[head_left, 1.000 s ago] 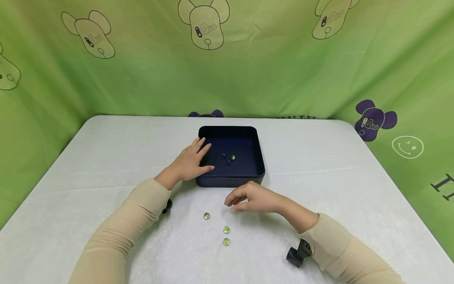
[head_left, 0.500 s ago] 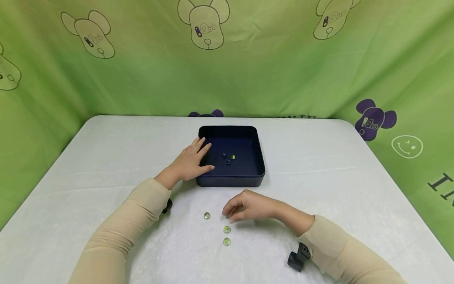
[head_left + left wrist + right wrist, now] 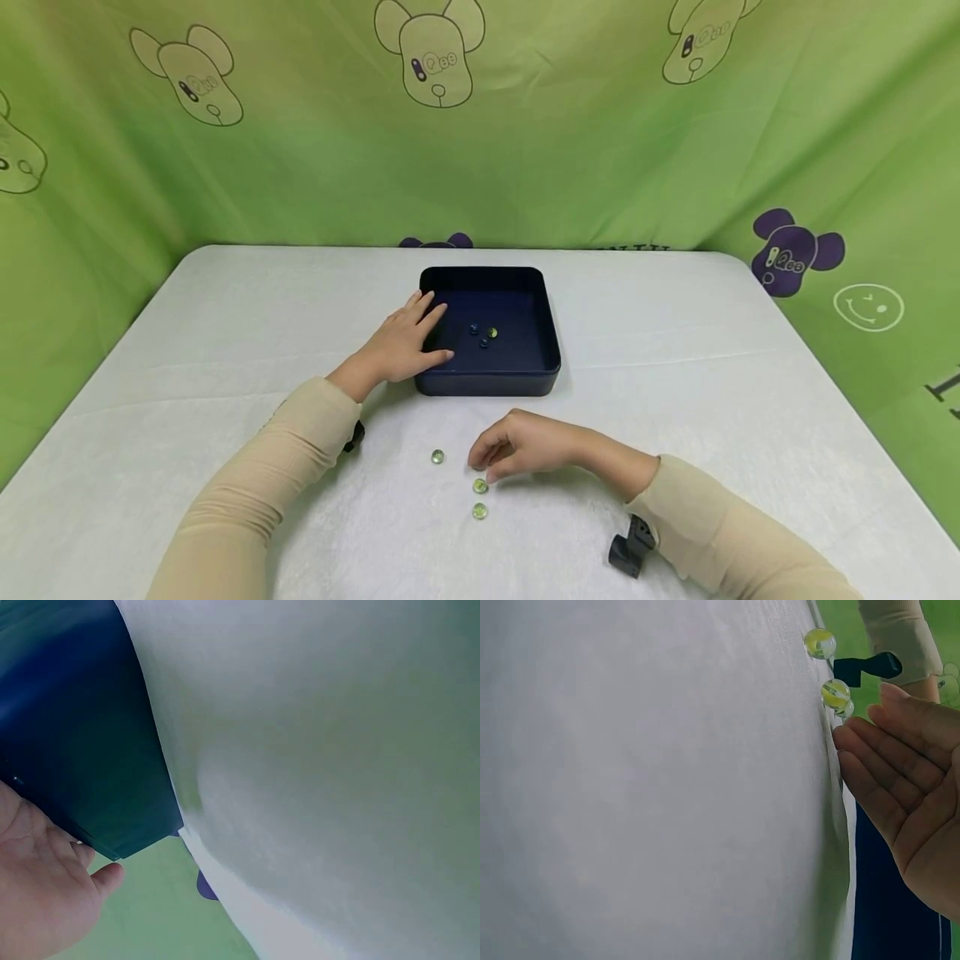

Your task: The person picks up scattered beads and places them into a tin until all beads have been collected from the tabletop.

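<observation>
We count two bare hands over one white-covered desk (image 3: pixel 225 333), and one square, dark blue box (image 3: pixel 487 383) stands upright beyond its middle.

The left hand (image 3: pixel 401 343) lies over the box's left wall with its fingers spread wide. The thumb reaches over the near left corner, and we see nothing gripped besides that contact with the rim.

The right hand (image 3: pixel 528 446) is low in front of the box, its fingers bent a little and the gap to the thumb fairly narrow, holding nothing that we can see.

We count six marbles in all. Three lie on the desk, each clear with yellow-green inside. The middle marble (image 3: pixel 480 486) is just beside the right thumb, though we cannot tell from the head view whether they touch. The near marble (image 3: pixel 480 512) sits just in front of it, toward the person, and the left marble (image 3: pixel 437 457) lies apart from both.

The other three are close together on the box floor: one yellow-green marble (image 3: pixel 492 332) and two that look dark blue, the farther blue marble (image 3: pixel 474 329) and the nearer blue marble (image 3: pixel 483 343).

We see two beige sleeves (image 3: pixel 247 492) and one black device at each wrist. Behind hangs a green curtain (image 3: pixel 562 167) with one smiling face (image 3: pixel 868 307) at the right.
</observation>
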The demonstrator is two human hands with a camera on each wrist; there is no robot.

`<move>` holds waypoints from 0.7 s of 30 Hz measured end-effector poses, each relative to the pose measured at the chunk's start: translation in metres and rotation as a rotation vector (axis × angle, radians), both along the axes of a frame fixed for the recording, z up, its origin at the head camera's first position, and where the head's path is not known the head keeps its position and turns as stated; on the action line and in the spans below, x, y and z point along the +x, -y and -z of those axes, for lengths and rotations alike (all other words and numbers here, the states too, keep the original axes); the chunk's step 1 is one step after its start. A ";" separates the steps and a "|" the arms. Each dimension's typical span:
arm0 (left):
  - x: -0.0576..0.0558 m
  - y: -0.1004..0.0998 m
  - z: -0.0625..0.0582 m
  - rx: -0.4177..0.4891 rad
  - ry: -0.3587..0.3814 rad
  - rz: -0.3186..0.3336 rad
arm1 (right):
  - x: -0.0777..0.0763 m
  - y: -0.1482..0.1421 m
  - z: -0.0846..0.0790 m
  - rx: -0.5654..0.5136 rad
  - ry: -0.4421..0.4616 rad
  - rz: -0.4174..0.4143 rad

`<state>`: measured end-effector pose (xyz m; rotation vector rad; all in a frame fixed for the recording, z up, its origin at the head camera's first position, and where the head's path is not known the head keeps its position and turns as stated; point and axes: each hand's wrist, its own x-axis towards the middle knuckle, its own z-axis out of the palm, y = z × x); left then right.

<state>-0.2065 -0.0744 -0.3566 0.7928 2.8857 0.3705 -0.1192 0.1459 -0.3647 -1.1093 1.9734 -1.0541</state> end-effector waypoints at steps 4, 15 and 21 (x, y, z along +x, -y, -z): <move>0.000 -0.001 0.001 -0.001 0.001 0.000 | 0.001 0.000 0.000 0.017 -0.004 -0.002; 0.001 0.000 0.000 0.004 -0.002 0.008 | 0.004 0.006 0.001 0.110 -0.203 -0.042; 0.002 0.000 0.001 0.011 -0.015 0.010 | 0.006 0.008 0.002 0.129 -0.296 -0.068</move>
